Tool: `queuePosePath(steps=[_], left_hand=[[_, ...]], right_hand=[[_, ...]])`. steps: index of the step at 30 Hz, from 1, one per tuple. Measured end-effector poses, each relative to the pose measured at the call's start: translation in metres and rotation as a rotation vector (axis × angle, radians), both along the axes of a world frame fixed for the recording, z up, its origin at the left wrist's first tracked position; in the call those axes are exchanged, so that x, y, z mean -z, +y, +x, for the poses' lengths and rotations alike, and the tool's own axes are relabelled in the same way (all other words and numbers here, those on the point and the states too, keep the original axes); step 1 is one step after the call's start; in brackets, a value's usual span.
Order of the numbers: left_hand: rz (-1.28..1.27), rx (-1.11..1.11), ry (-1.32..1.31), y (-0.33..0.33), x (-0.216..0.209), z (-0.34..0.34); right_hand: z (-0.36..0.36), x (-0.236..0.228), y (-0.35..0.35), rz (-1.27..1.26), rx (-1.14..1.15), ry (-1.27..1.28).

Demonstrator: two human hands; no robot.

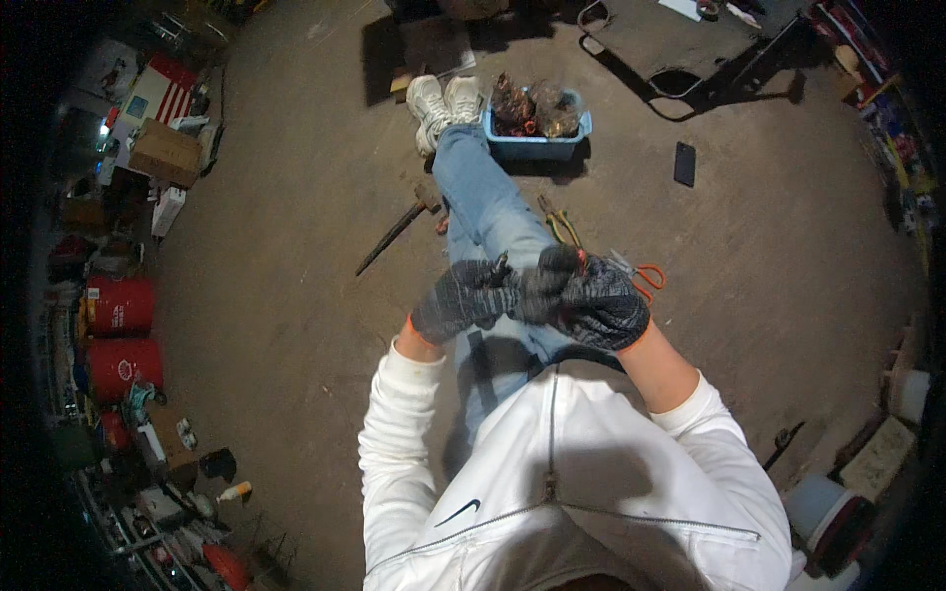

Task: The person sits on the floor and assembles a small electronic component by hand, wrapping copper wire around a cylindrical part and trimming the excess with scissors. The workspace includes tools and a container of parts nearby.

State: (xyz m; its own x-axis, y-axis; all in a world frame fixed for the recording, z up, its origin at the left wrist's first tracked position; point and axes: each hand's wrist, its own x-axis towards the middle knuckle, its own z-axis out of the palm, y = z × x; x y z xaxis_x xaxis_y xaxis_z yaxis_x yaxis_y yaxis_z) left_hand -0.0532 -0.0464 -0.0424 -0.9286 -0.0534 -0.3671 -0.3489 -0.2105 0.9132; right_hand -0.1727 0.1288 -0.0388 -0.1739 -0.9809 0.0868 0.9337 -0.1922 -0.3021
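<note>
Both my hands wear dark grey knit gloves with orange cuffs and come together above my crossed, jeans-clad legs. The fingers of my left hand (468,298) are curled, and a small dark tip shows at them. My right hand (603,307) is also closed, its fingers smeared by motion, with a bit of orange-red at the fingertips. What they grip is too small and blurred to name. Just beyond the right hand lie pliers (561,223) with yellow-and-black handles. Orange-handled scissors (645,281) are beside its wrist, partly hidden. A hammer (396,232) rests on the floor left of my legs.
A blue tub (532,148) holding bundles of coppery, tangled material stands by my shoes (443,106). A black phone (684,164) lies to its right. Farther off is a dark table (680,44). Red drums (123,364) and boxes (166,153) line the left side.
</note>
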Motion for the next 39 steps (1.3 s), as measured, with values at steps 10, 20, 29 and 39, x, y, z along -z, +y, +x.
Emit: queuePosePath(steps=[10,20,29,39], left_hand=[[-0.454,-0.072,0.164,0.039,-0.02,0.024],[-0.558,-0.084,0.208,0.056,-0.035,0.031],[-0.548,-0.072,0.254,0.059,-0.037,0.032],[-0.673,-0.059,0.285,0.067,-0.058,0.03]], right_hand=[[-0.018,-0.012,-0.001,0.212,0.353,0.368],[-0.007,-0.021,0.0,0.276,0.594,1.59],[-0.015,-0.016,-0.003,0.21,0.516,1.702],[-0.009,-0.014,-0.004,0.029,0.18,-0.129]])
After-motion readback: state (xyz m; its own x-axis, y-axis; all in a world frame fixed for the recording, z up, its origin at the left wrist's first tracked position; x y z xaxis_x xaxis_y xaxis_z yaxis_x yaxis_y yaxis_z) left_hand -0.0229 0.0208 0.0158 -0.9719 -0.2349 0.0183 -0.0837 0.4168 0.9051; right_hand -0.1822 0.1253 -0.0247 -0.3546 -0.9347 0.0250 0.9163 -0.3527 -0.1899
